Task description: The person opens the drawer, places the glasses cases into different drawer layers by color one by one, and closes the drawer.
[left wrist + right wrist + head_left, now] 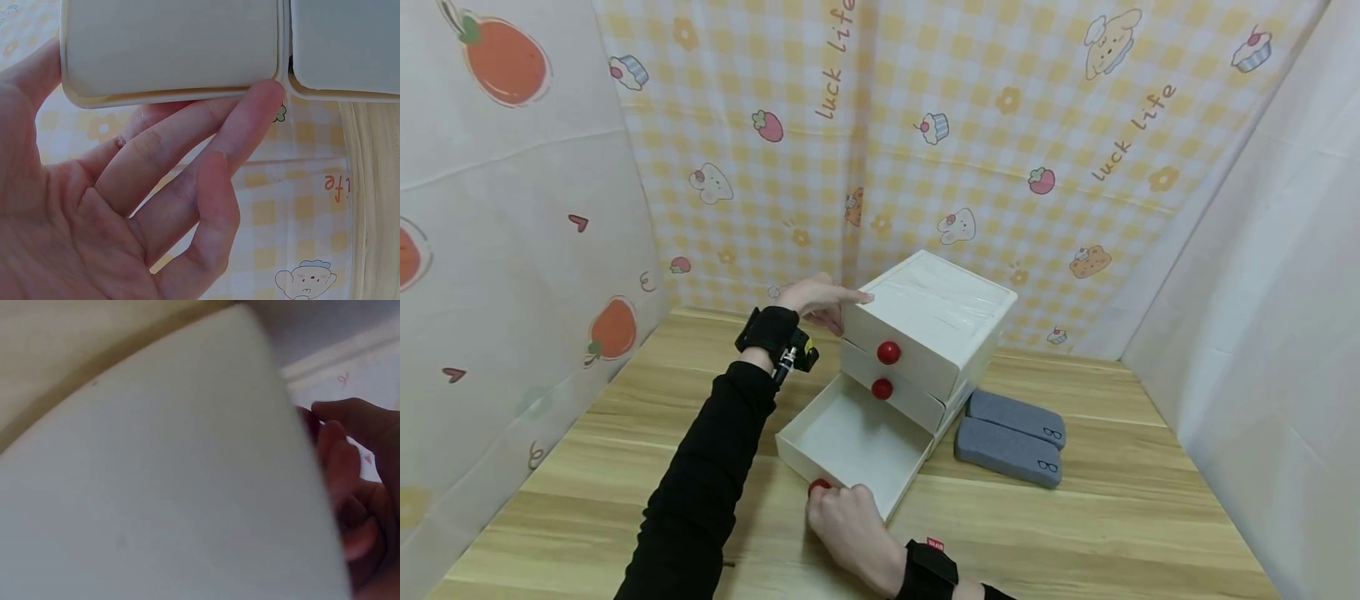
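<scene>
A white three-drawer cabinet [940,292] stands on the table with its bottom drawer [850,429] pulled well out; no contents show in that drawer. My right hand [853,525] pinches the red knob [817,485] on the bottom drawer's front. In the right wrist view, a blurred white drawer panel [175,462] hides part of the fingers. At the cabinet's upper left edge, my left hand [816,298] rests with its thumb over the top. Its other fingers [240,137] lie fairly straight along the side, and the little finger bends loosely away.
Two grey glasses cases [1011,454] lie side by side to the right of the cabinet. The middle drawer [857,364] protrudes slightly below the top one. Patterned cloth [925,183] hangs behind the wooden table [1120,508], with white cloth [1262,292] at the right.
</scene>
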Demonstrator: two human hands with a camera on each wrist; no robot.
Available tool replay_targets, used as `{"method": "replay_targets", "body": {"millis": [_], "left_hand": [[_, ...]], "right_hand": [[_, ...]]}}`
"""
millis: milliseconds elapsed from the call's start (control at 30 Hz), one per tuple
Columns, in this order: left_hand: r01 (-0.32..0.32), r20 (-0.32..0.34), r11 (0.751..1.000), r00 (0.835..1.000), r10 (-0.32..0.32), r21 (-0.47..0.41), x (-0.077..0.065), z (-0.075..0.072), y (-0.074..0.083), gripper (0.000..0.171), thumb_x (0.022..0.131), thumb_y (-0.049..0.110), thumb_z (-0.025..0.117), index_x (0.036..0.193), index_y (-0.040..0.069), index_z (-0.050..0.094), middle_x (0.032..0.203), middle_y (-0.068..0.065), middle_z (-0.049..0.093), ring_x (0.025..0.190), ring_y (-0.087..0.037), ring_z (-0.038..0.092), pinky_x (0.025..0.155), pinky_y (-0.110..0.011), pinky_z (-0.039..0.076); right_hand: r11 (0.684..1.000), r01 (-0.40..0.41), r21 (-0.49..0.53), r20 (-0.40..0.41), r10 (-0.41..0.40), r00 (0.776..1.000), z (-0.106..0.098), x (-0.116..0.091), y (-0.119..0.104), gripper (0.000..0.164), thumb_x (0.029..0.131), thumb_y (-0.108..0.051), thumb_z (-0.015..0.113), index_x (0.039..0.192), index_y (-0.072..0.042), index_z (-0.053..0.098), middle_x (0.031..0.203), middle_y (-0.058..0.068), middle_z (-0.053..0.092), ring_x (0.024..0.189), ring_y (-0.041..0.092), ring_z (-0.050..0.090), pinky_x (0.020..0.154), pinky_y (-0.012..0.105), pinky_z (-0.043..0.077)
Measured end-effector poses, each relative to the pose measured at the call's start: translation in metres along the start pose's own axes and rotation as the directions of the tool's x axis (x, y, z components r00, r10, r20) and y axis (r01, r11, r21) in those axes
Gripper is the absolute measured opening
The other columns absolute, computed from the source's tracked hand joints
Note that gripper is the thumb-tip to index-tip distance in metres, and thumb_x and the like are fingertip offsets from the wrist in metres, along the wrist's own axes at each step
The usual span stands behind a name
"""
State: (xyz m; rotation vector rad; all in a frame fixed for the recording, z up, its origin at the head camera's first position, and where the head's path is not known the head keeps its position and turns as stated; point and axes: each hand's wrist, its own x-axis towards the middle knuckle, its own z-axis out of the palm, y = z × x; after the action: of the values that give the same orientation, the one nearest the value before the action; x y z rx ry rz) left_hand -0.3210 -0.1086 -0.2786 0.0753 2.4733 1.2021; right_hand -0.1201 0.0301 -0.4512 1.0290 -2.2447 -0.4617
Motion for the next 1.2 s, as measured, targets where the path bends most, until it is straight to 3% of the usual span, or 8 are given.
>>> {"method": "replay_targets", "body": {"millis": [167,400,567,767,867,933,1067,1200], "left_hand": [[0.002,0.0,1.0,1.0,-0.002,-0.019,-0.001,0.001,0.0,0.058,0.083,0.052,0.066,0.105,-0.002,0.065,0.082,-0.015,0.074,0.085,-0.029,0.072,0.069,-0.028,0.054],[-0.007,-0.014,1.0,1.0,0.007,0.003,-0.002,0.0,-0.001,0.058,0.084,0.053,0.064,0.101,-0.003,0.067,0.078,-0.014,0.074,0.079,-0.026,0.073,0.07,-0.029,0.054],[-0.009,-0.009,1.0,1.0,0.009,-0.003,-0.001,0.001,-0.001,0.059,0.084,0.053,0.064,0.107,-0.002,0.065,0.081,-0.014,0.074,0.083,-0.027,0.073,0.068,-0.026,0.053],[-0.009,-0.011,1.0,1.0,0.009,-0.008,-0.002,0.001,0.0,0.059,0.085,0.052,0.063,0.107,-0.003,0.065,0.083,-0.015,0.074,0.087,-0.03,0.072,0.062,-0.023,0.052],[-0.005,-0.016,1.0,1.0,0.005,-0.014,-0.002,0.001,0.0,0.06,0.085,0.052,0.064,0.109,-0.003,0.064,0.084,-0.016,0.074,0.089,-0.031,0.072,0.061,-0.022,0.052],[-0.004,-0.014,1.0,1.0,0.004,-0.015,-0.002,0.001,0.0,0.06,0.084,0.051,0.064,0.11,-0.003,0.064,0.085,-0.016,0.074,0.088,-0.03,0.072,0.061,-0.022,0.052],[-0.011,-0.013,1.0,1.0,0.011,-0.013,-0.001,0.002,0.0,0.059,0.085,0.05,0.064,0.108,-0.004,0.064,0.084,-0.017,0.074,0.084,-0.028,0.073,0.062,-0.022,0.053],[-0.013,-0.017,1.0,1.0,0.013,-0.013,-0.001,0.002,0.0,0.057,0.085,0.05,0.064,0.105,-0.004,0.065,0.08,-0.016,0.074,0.082,-0.028,0.073,0.059,-0.022,0.052]], "right_hand": [[0.987,-0.017,0.161,-0.166,0.044,0.985,-0.008,-0.009,0.017,0.025,0.085,-0.026,0.059,0.061,-0.021,0.052,0.048,-0.013,0.045,0.038,-0.001,0.035,0.034,0.018,0.018],[0.963,-0.037,0.265,-0.42,0.15,0.895,-0.016,-0.018,0.072,0.047,0.098,-0.021,0.031,0.052,-0.021,0.043,0.04,-0.014,0.033,0.036,-0.001,0.022,0.04,0.015,0.006],[0.961,0.037,0.273,-0.418,0.084,0.905,0.005,-0.043,0.12,0.04,0.098,-0.022,0.036,0.06,-0.019,0.049,0.05,-0.012,0.044,0.04,-0.001,0.031,0.039,0.013,0.016],[0.96,-0.052,0.274,-0.262,0.126,0.957,0.041,-0.086,0.168,0.016,0.084,-0.025,0.063,0.074,-0.013,0.062,0.07,-0.003,0.06,0.055,0.009,0.051,0.048,0.019,0.04],[0.948,-0.185,0.261,-0.082,0.212,0.974,0.052,-0.104,0.186,0.031,0.077,-0.035,0.074,0.09,-0.008,0.068,0.089,0.006,0.065,0.076,0.021,0.062,0.065,0.033,0.051],[0.925,-0.274,0.262,0.068,0.266,0.962,0.057,-0.114,0.194,0.047,0.076,-0.044,0.075,0.103,-0.006,0.067,0.101,0.011,0.065,0.091,0.028,0.063,0.077,0.043,0.051],[0.862,-0.421,0.282,0.315,0.332,0.889,0.063,-0.127,0.202,0.062,0.08,-0.054,0.067,0.118,-0.006,0.063,0.117,0.016,0.061,0.108,0.034,0.06,0.086,0.052,0.047],[0.829,-0.476,0.295,0.401,0.344,0.849,0.067,-0.133,0.203,0.069,0.08,-0.059,0.064,0.122,-0.005,0.06,0.122,0.018,0.058,0.112,0.037,0.056,0.088,0.055,0.045]]}}
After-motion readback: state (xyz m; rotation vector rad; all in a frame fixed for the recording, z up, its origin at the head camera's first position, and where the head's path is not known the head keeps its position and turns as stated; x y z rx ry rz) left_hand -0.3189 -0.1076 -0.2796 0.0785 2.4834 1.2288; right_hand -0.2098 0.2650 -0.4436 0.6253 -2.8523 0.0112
